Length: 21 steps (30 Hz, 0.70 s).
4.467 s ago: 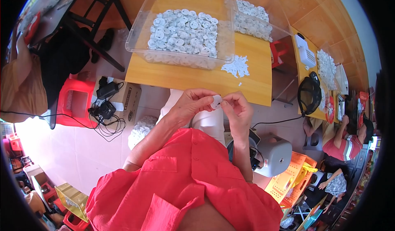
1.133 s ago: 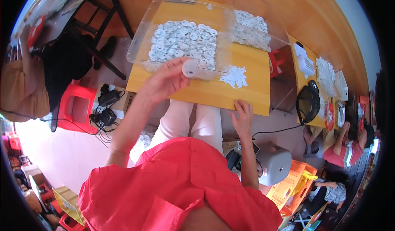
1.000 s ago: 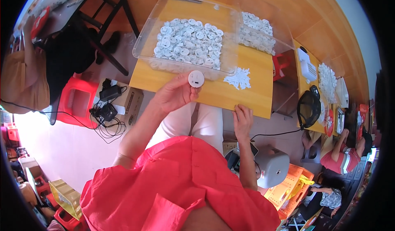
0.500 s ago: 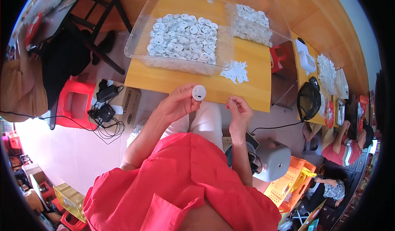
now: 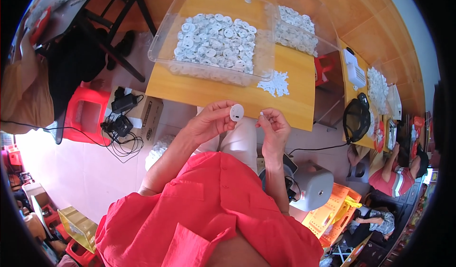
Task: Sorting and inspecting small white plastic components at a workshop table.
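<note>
White disc held over the lap, just off the near edge of the tabletop; face up toward the head, small dark slot showing. Left hand: fingers closed on the disc's edge, most of the face left uncovered. Right hand: thumb and forefinger pinched together on a small white piece, only its tip showing, shape too small to tell. The two hands near each other; disc and piece apart, not touching. Step in hand, as I judge it: one disc and one piece held ready, side by side. Bringing them together would call for a steady disc, a light pinch, and the piece turned to suit the slot, if that is where it belongs. Beyond, on the tabletop, a loose heap of small white pieces; left of it a clear tub with many white discs; farther right, a second batch of discs. Down left, a red stool beside a cardboard box.
</note>
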{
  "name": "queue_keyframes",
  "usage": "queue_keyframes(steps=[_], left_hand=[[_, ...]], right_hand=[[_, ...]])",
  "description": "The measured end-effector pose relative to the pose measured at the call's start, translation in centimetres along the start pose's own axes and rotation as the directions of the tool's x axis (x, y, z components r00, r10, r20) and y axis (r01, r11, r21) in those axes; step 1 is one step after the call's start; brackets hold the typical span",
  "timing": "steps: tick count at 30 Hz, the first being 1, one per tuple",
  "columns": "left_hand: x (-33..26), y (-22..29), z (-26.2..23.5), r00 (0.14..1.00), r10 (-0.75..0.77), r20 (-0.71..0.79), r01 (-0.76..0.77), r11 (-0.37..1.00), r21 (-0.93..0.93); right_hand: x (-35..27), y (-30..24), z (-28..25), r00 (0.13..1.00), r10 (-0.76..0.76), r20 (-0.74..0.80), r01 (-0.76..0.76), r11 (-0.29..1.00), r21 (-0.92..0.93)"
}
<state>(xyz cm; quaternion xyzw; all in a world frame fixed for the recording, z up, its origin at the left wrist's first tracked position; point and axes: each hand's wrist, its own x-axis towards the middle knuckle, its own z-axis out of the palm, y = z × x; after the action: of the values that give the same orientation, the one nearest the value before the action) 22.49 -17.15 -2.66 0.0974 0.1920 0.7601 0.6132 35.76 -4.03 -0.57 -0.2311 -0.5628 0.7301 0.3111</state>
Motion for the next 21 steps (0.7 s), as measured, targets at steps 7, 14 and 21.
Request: queue_keyframes(steps=[7,14,21], left_hand=[[-0.1,-0.1,0.2,1.0,0.013,-0.012,-0.012,0.999,0.039],[-0.1,-0.2,1.1,0.997,0.035,-0.065,-0.024,0.987,0.16],[0.0,-0.2,1.7,0.996,0.05,-0.071,-0.032,0.973,0.229]], right_hand=[[-0.4,-1.4,0.9,0.997,-0.024,0.067,0.026,0.999,-0.028],[-1.1,-2.1,2.0,0.991,-0.096,0.091,0.101,0.994,-0.048],[-1.2,-1.8,2.6,0.99,-0.127,0.066,0.136,0.978,-0.157]])
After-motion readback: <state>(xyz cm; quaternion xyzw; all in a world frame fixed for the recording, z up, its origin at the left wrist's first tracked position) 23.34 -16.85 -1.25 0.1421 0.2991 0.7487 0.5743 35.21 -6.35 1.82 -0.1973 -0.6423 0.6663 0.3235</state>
